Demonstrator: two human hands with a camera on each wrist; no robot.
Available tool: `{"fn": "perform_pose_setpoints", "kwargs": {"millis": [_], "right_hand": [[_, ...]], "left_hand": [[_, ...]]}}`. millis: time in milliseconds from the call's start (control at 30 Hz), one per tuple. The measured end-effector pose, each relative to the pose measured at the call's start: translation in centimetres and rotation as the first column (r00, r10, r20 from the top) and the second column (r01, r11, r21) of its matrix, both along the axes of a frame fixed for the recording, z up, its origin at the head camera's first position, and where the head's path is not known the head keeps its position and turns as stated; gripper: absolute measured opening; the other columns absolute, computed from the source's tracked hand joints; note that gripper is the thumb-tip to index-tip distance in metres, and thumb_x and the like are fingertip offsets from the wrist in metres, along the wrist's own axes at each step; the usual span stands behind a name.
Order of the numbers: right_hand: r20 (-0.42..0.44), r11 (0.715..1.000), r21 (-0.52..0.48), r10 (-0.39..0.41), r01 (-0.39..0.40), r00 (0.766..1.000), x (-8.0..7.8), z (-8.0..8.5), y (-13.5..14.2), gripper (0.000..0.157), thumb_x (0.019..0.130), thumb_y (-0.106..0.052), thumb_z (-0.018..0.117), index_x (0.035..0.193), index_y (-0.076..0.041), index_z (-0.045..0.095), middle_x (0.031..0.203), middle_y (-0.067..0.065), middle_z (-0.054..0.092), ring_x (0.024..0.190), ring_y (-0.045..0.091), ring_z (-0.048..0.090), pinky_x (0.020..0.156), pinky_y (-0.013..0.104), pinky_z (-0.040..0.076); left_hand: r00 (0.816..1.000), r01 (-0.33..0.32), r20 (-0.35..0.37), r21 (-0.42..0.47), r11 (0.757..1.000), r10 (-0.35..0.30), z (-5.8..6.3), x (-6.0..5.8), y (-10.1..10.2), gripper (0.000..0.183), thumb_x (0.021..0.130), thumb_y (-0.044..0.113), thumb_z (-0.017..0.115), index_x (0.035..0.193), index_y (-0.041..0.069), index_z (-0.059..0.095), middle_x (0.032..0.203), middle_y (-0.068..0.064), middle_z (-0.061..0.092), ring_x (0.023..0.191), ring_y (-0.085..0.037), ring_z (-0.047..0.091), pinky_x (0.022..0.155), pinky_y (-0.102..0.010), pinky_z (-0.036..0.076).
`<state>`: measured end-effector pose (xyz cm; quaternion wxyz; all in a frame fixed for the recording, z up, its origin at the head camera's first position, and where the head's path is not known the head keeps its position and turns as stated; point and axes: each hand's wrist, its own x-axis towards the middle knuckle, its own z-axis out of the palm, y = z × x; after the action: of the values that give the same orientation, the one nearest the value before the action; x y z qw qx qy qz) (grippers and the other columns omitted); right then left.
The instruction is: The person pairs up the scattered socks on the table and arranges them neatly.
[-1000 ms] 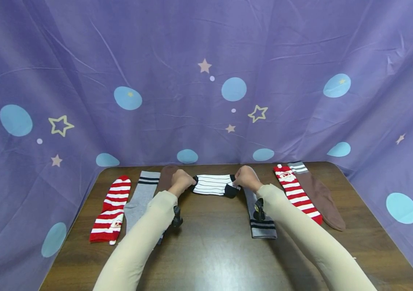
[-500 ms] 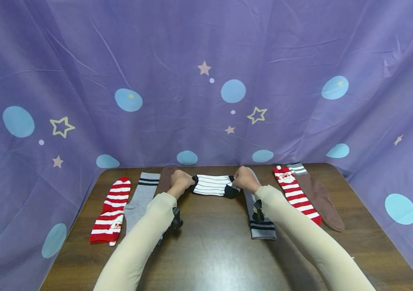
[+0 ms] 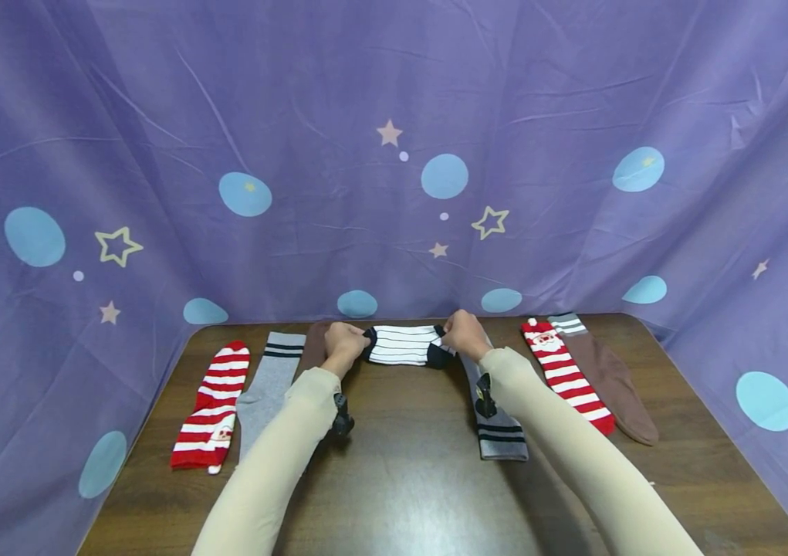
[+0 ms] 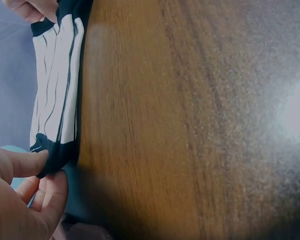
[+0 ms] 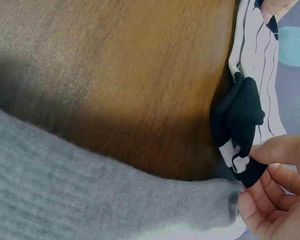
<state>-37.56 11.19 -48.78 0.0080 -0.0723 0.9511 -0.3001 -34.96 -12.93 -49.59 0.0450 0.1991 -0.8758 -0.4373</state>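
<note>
A short white sock with thin black stripes and black toe, heel and cuff stretches sideways between both hands at the table's far edge. My left hand pinches its black toe end between thumb and fingers, plain in the left wrist view, where the sock runs up to the other hand. My right hand pinches the black cuff; in the right wrist view the black heel hangs folded beside the thumb. A grey sock with black bands lies under the right forearm, its end close below the right fingers.
On the left of the wooden table lie a red-and-white striped sock, a light grey sock and a brown sock. To the right are another striped sock and a brown one. A purple curtain hangs behind.
Both hands keep their pinch on the white sock. In the last half second they have shifted it slightly away, toward the far edge of the table.
</note>
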Motion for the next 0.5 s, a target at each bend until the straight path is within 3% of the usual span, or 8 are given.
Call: {"fn": "perform_pose_setpoints", "kwargs": {"millis": [367, 500], "right_hand": [[-0.005, 0.999, 0.035, -0.021, 0.021, 1.0, -0.05, -0.46, -0.1, 0.027, 0.072, 0.0, 0.073, 0.062, -0.012, 0.052, 0.063, -0.005, 0.049, 0.061, 0.014, 0.044, 0.055, 0.026, 0.035], [-0.011, 0.999, 0.027, -0.023, 0.023, 1.0, -0.11, -0.62, -0.11, 0.029, 0.072, 0.0, 0.076, 0.062, -0.012, 0.051, 0.065, -0.004, 0.05, 0.063, 0.014, 0.045, 0.056, 0.027, 0.036]], "left_hand": [[0.999, 0.017, 0.033, -0.057, 0.998, -0.015, -0.43, -0.42, -0.13, 0.015, 0.082, 0.009, 0.078, 0.096, 0.005, 0.08, 0.109, -0.014, 0.077, 0.117, -0.035, 0.065, 0.104, -0.042, 0.052], [0.999, 0.02, 0.037, -0.061, 0.998, -0.018, -0.4, -0.32, -0.16, 0.016, 0.082, 0.008, 0.076, 0.096, 0.005, 0.08, 0.109, -0.014, 0.076, 0.117, -0.035, 0.064, 0.104, -0.042, 0.051]]}}
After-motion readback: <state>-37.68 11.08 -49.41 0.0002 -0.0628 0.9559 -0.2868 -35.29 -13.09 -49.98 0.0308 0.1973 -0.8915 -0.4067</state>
